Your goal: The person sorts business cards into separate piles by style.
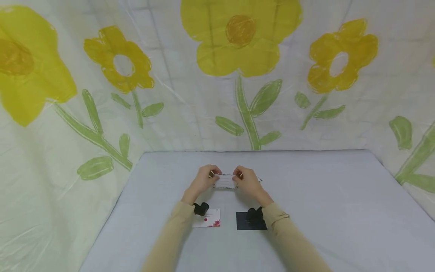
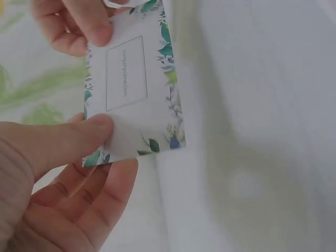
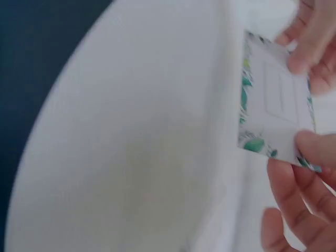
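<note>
A white business card (image 1: pixel 225 182) with a border of green and blue leaves is held up between both hands, above the table. My left hand (image 1: pixel 203 180) pinches its left end, thumb on the printed face and fingers behind. At the other end my right hand (image 1: pixel 248 183) pinches it the same way. In the left wrist view, the card (image 2: pixel 128 81) shows a thin rectangular frame with a line of small print. From the right wrist, the same card (image 3: pixel 275 102) appears tilted, with both thumbs on its face.
On the pale table (image 1: pixel 323 196), a white card (image 1: pixel 212 218) with red flowers lies near the left wrist. A dark card (image 1: pixel 242 223) lies below the right wrist. A small patterned edge (image 1: pixel 260 179) shows behind the right hand. Behind the table hangs a flower-printed curtain (image 1: pixel 176 113).
</note>
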`<state>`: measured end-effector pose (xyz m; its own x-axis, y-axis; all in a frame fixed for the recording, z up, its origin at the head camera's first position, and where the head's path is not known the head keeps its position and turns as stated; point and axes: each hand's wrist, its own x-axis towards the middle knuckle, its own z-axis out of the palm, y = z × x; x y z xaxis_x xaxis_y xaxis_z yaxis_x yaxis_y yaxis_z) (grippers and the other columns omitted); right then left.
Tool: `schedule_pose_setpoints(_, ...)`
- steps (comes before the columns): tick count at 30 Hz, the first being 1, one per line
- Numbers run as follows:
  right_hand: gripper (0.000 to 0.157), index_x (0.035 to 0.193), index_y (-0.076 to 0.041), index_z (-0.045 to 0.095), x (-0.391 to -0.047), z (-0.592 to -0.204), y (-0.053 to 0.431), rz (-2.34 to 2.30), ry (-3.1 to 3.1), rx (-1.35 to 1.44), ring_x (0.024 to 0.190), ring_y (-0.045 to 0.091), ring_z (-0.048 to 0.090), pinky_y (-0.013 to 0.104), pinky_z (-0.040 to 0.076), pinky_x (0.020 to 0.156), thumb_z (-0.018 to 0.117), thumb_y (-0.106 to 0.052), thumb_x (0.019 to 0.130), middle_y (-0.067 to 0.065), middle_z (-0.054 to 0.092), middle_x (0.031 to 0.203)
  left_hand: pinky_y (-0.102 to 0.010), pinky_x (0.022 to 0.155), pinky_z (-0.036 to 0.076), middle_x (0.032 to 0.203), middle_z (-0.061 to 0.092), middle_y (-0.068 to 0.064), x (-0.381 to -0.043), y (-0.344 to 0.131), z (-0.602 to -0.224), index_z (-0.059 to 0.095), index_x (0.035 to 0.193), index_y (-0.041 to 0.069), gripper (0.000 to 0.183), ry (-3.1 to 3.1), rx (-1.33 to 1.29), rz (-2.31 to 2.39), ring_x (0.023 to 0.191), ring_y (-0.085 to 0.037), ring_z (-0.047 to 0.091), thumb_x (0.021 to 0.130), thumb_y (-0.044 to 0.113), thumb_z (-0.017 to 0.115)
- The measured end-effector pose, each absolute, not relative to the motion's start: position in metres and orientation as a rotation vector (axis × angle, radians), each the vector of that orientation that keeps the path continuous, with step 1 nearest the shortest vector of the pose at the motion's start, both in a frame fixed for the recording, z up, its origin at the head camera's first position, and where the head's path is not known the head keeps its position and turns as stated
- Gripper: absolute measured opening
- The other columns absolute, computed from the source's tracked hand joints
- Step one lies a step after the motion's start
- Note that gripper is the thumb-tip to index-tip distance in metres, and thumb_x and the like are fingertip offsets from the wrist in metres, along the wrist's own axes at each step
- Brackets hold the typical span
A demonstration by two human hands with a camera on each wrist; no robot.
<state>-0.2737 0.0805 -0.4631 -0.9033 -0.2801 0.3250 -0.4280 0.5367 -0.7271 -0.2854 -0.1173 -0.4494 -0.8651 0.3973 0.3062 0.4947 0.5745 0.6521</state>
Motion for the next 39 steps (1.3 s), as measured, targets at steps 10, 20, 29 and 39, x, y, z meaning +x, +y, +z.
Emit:
schedule_pose_setpoints(10, 0.007, 0.083, -0.007, 0.063, -0.236, -0.44, 0.173, 1.305, -2.701, 0.616, 0.065, 0.013, 0.054, 0.027, 0.045, 0.058, 0.068, -0.011, 0.083, 0.0, 0.061, 0.076, -0.02, 0.063, 0.048, 0.081, 0.065, -0.01, -0.25, -0.051, -0.434, 0.067, 0.087, -0.001, 0.008, -2.645, -0.95, -1.399, 0.069, -0.016, 0.059, 0.079, -0.002, 0.068)
schedule_pose_setpoints(20, 0.011, 0.077, -0.004, 0.059, -0.204, -0.451, 0.23, 1.3, -2.927, 0.505, 0.061, 0.012, 0.047, 0.025, 0.04, 0.054, 0.069, -0.008, 0.078, 0.0, 0.053, 0.069, -0.016, 0.06, 0.043, 0.074, 0.061, -0.004, -0.219, 0.008, -0.457, 0.067, 0.088, -0.003, 0.01, -2.75, -1.046, -1.432, 0.063, -0.005, 0.05, 0.078, -0.001, 0.068)
schedule_pose_setpoints(29, 0.016, 0.072, -0.005, 0.054, -0.191, -0.456, 0.24, 1.222, -3.03, 0.388, 0.059, 0.013, 0.044, 0.026, 0.037, 0.052, 0.07, -0.004, 0.075, 0.0, 0.049, 0.065, -0.014, 0.057, 0.04, 0.069, 0.057, 0.002, -0.208, 0.032, -0.469, 0.066, 0.084, 0.001, 0.007, -2.871, -1.0, -1.309, 0.06, -0.001, 0.046, 0.078, 0.0, 0.07)
schedule_pose_setpoints(39, 0.019, 0.069, -0.005, 0.052, -0.188, -0.46, 0.231, 1.034, -3.095, 0.243, 0.057, 0.015, 0.045, 0.028, 0.037, 0.052, 0.07, -0.002, 0.074, 0.002, 0.048, 0.063, -0.015, 0.058, 0.038, 0.071, 0.055, 0.004, -0.205, 0.041, -0.478, 0.068, 0.083, 0.006, 0.005, -2.924, -0.965, -0.981, 0.062, -0.003, 0.044, 0.078, 0.005, 0.07)
